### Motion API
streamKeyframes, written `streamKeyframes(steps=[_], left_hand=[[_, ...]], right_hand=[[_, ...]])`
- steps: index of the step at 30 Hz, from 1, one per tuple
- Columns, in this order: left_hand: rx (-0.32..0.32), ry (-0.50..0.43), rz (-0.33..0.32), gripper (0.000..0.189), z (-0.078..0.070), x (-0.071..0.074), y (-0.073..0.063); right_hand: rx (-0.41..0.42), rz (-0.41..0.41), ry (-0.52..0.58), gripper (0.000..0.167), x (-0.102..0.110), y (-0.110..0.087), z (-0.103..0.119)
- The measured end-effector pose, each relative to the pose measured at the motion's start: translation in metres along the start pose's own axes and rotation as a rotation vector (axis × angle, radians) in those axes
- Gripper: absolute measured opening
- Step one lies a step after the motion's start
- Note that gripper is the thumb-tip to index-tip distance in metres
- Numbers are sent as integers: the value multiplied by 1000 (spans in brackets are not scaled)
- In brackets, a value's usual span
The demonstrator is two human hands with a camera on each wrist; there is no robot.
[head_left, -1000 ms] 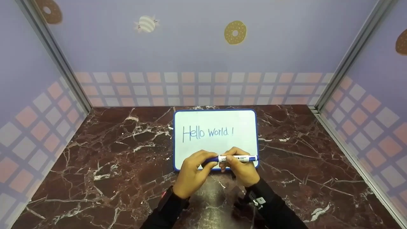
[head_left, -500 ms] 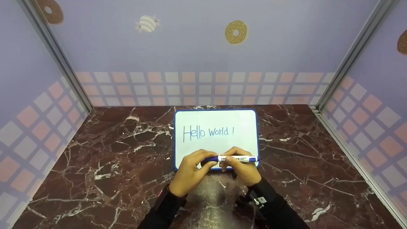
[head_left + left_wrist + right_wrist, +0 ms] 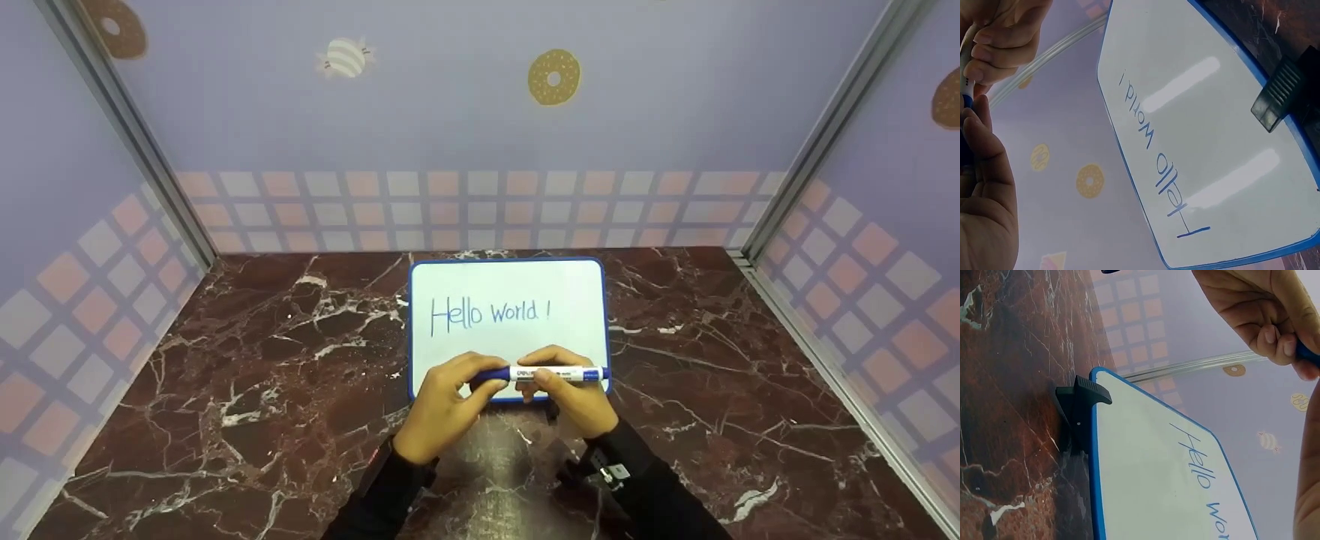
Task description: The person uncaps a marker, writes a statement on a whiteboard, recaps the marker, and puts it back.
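A white-barrelled marker [image 3: 577, 373] with blue ends lies level between both hands, in front of the whiteboard's lower part. My left hand [image 3: 442, 409] pinches its blue left end [image 3: 491, 374] between thumb and fingers. On the barrel, my right hand [image 3: 583, 405] grips with curled fingers, thumb across it. Behind them a blue-framed whiteboard [image 3: 510, 277] bears blue handwriting, "Hello world !" [image 3: 487, 313]. In the left wrist view part of the marker [image 3: 968, 84] shows between the hands. The right wrist view shows the blue end [image 3: 1307, 353] at the left hand's fingers.
Black clips [image 3: 1278, 93] [image 3: 1084, 410] grip the board's lower edge. The board stands tilted on a dark red marbled table [image 3: 285, 420]. Lilac panels [image 3: 450, 112] with checks and sweets enclose the back and sides, joined by metal corner strips [image 3: 821, 135].
Both hands and the marker have shifted very slightly left, and the left wrist sits a little farther out. Each hand keeps its hold; the whiteboard and writing look the same.
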State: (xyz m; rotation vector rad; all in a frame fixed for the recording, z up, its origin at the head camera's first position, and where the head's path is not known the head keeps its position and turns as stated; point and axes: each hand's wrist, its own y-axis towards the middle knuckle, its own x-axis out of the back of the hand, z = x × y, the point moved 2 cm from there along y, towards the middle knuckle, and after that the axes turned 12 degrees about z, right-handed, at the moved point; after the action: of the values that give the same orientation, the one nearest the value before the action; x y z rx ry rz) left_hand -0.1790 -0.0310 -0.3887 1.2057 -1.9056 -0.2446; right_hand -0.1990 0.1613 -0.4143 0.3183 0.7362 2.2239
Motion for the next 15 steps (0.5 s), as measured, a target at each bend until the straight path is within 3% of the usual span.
streamKeyframes(steps=[15], left_hand=[[15, -14, 4, 19, 0, 4, 0]], right_hand=[[45, 34, 28, 14, 8, -2, 2]])
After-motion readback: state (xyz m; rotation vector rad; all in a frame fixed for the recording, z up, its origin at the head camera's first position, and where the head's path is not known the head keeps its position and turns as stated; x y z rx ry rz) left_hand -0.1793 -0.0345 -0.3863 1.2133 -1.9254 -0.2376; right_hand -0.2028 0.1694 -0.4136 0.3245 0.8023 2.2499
